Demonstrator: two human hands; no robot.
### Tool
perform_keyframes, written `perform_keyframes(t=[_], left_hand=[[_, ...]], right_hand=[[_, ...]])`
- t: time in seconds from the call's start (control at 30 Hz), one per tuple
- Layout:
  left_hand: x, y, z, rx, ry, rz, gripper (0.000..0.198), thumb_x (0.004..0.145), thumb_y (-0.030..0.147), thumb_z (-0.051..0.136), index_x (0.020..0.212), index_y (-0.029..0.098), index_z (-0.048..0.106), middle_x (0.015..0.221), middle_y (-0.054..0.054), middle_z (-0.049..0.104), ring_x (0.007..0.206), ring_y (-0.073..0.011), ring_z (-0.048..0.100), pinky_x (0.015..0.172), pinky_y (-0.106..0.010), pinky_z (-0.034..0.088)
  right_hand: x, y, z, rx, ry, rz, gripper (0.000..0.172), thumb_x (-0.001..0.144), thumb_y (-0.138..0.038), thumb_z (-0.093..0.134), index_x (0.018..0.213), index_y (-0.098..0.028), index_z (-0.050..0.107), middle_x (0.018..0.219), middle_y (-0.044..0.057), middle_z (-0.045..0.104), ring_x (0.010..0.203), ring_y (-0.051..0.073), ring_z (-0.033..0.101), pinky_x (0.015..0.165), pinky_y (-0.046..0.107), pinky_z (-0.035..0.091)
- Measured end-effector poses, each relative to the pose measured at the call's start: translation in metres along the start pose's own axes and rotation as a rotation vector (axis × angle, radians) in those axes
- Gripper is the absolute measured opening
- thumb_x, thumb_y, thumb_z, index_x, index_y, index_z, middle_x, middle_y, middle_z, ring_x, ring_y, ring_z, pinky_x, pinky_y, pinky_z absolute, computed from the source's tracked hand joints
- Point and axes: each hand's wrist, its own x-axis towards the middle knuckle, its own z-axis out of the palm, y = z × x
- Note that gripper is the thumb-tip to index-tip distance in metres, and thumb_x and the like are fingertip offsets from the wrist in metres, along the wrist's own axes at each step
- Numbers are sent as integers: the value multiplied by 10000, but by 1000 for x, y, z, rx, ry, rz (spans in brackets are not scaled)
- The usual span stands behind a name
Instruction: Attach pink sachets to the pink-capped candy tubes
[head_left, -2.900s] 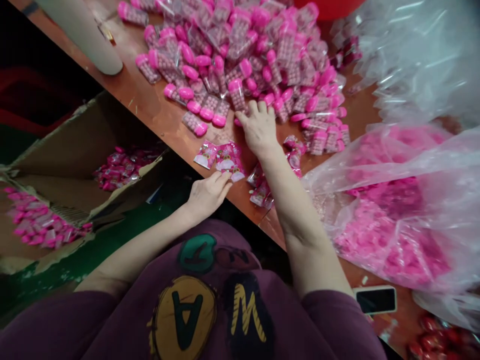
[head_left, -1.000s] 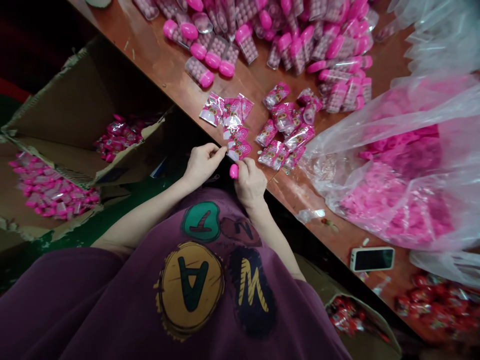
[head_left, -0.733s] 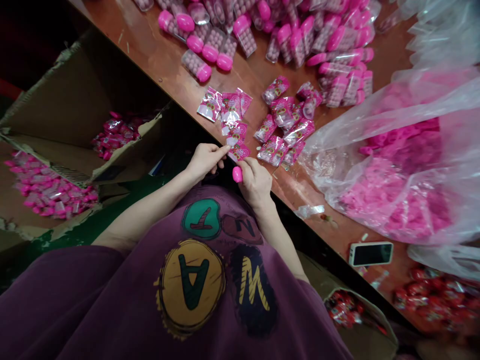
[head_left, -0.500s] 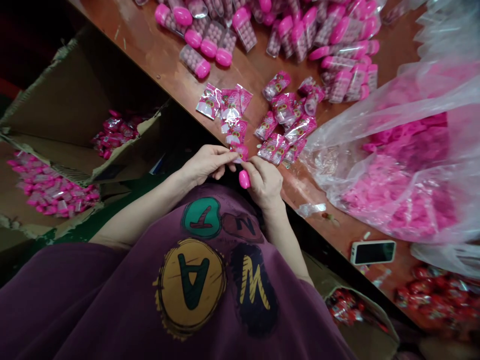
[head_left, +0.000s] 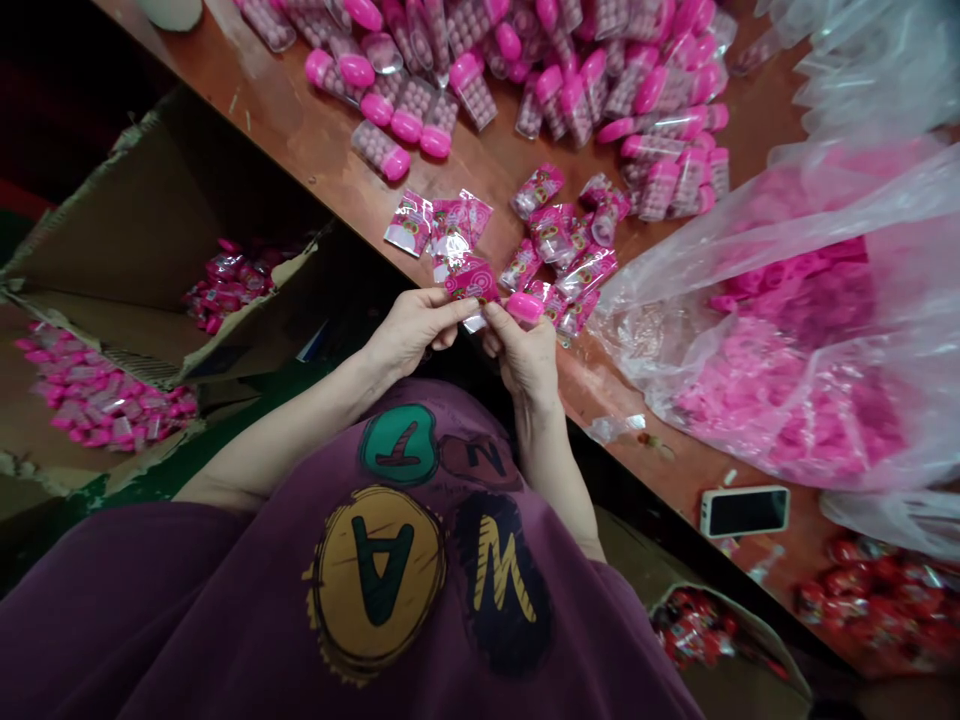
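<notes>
My left hand (head_left: 416, 330) pinches the left edge of a small pink printed wrapper (head_left: 471, 277) at the table's front edge. The right hand (head_left: 529, 355) pinches the same wrapper's lower right corner between thumb and finger. A glossy pink cap (head_left: 525, 307) sticks out over the fingers of that hand; whatever is below it is hidden. Just beyond my hands lie several flat pink wrappers (head_left: 409, 222). To their right is a loose group of filled pink packets (head_left: 555, 235).
Many clear, pink-capped candy bottles (head_left: 412, 110) cover the table's far side. A clear bag of pink pieces (head_left: 795, 390) lies right, with a phone (head_left: 745, 511) and red packets (head_left: 885, 600) nearer. Cardboard boxes (head_left: 97, 220) with pink packets (head_left: 105, 390) stand left, below the table.
Both hands now pinch the pink wrapper, which is spread between them. The pink cap in my right hand has swung up, from below the fingers to above them. The view has shifted slightly.
</notes>
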Motion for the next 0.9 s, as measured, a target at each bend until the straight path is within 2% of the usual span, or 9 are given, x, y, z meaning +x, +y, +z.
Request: perform_keyframes(t=[0.17,0.3,0.43,0.6,0.73,0.83,0.9], left_hand=[[8,-1,3,-75,83,75,422,811,270,866,561,137,553,464,29,509,398,-27,400,414,-194,249],[14,-3,10,-128,130,17,417,820,292,871,574,138,571,449,29,515,363,-32,401,380,-194,237],[17,2,12,-162,114,-51,384,827,309,870,617,132,603,460,29,528,358,-33,416,372,-190,244],[15,8,10,-194,58,-102,344,899,276,779,638,132,607,503,8,560,398,-47,478,406,-189,304],[14,7,9,-200,88,-77,304,920,195,715,641,130,613,500,8,553,398,-50,470,413,-195,302],[15,6,9,-230,131,-45,303,899,220,763,652,128,614,541,2,583,424,-45,480,414,-191,280],[15,5,9,-236,153,-30,321,888,259,794,657,126,614,577,-8,612,436,-40,483,417,-191,276]], right_hand=[[3,0,2,-12,8,34,436,698,-503,896,730,-202,583,506,-115,446,416,38,359,413,212,266],[6,8,12,0,38,20,502,719,-579,863,701,-220,513,509,-117,413,404,37,339,401,213,254],[7,12,16,-6,57,11,534,752,-630,823,691,-228,477,513,-115,412,397,41,349,397,213,264],[13,15,9,-66,89,-75,537,780,-616,814,654,-222,472,490,-105,434,393,41,369,397,213,267],[17,6,4,-101,27,20,544,791,-676,779,697,-226,489,509,-100,463,377,39,358,366,206,229],[12,-7,0,-40,-42,120,543,832,-759,669,794,-234,533,536,-94,492,363,47,345,345,209,210],[4,-14,-4,25,-112,146,524,858,-752,625,852,-230,567,524,-93,481,371,59,351,349,213,240]])
